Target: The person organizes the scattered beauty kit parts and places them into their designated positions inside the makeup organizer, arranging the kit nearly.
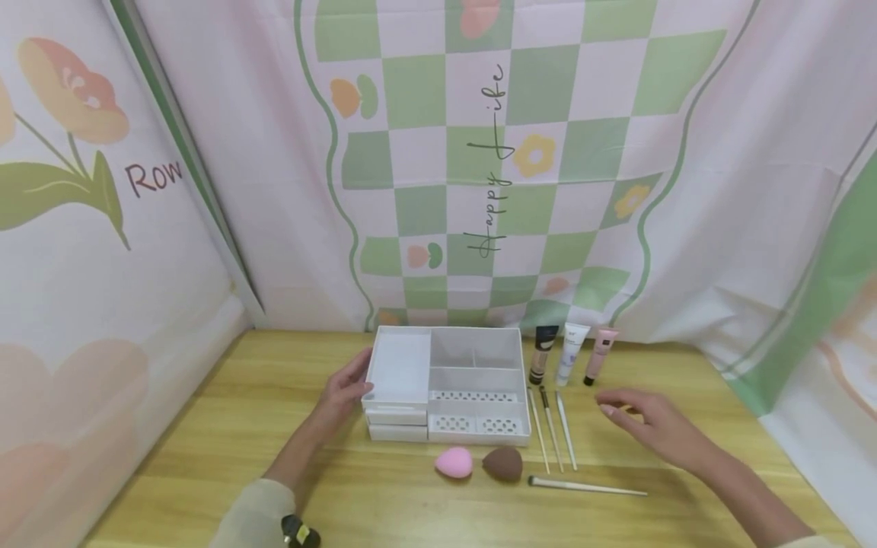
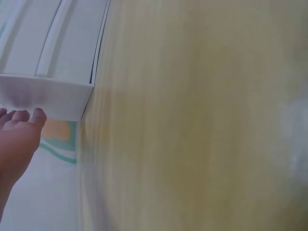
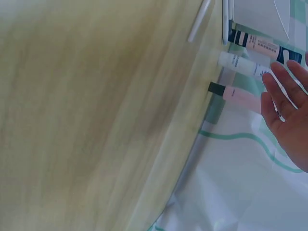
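Note:
A white desktop organizer (image 1: pixel 476 347) with drawers and divided compartments stands on the table. My left hand (image 1: pixel 344 390) rests against its left side; in the left wrist view, the fingertips (image 2: pixel 38 114) are right at the side wall. My right hand (image 1: pixel 654 428) hovers with relaxed fingers, holding nothing, right of several makeup brushes. Three of them, a left brush (image 1: pixel 538 430), a middle brush (image 1: pixel 551 430) and a right brush (image 1: pixel 566 431), lie side by side. Beyond them stand a black-and-beige tube (image 1: pixel 543 355), a white tube (image 1: pixel 571 354) and a pink tube (image 1: pixel 601 357).
In front of the organizer lie a pink makeup sponge (image 1: pixel 454 462) and a brown makeup sponge (image 1: pixel 503 464). A longer brush (image 1: pixel 589 485) lies crosswise nearer me. A checked curtain (image 1: pixel 479 152) hangs behind the wooden table (image 1: pixel 226 434), with more cloth at both sides.

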Demonstrator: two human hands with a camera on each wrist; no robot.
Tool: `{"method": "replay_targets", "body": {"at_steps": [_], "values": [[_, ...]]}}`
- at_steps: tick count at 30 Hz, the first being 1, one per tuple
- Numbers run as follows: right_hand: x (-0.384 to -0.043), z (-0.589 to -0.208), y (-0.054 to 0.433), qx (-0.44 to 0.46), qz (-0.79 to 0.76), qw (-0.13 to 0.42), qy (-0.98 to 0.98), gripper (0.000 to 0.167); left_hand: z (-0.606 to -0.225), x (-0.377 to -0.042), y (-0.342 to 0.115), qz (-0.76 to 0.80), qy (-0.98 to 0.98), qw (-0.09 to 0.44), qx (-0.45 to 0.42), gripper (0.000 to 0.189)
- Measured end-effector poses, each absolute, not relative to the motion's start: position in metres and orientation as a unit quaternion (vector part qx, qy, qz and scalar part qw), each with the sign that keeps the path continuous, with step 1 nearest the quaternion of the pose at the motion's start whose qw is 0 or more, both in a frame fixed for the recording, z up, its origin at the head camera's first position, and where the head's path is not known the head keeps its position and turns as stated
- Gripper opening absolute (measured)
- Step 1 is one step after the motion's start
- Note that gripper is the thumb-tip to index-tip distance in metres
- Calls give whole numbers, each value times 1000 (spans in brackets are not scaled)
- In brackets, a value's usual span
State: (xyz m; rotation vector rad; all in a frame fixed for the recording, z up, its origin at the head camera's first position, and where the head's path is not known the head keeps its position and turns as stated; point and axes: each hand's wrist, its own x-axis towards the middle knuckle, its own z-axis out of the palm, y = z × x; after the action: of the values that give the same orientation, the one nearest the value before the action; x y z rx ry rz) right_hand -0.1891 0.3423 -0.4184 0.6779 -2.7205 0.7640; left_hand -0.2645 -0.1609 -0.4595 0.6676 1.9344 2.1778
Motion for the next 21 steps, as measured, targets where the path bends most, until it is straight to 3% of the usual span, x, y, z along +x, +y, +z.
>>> {"method": "replay_targets", "body": {"at_steps": [21], "values": [[-189,-437,305,307,331,-4,-892,22,-460,-263,-157,735,634,64,230,74]]}}
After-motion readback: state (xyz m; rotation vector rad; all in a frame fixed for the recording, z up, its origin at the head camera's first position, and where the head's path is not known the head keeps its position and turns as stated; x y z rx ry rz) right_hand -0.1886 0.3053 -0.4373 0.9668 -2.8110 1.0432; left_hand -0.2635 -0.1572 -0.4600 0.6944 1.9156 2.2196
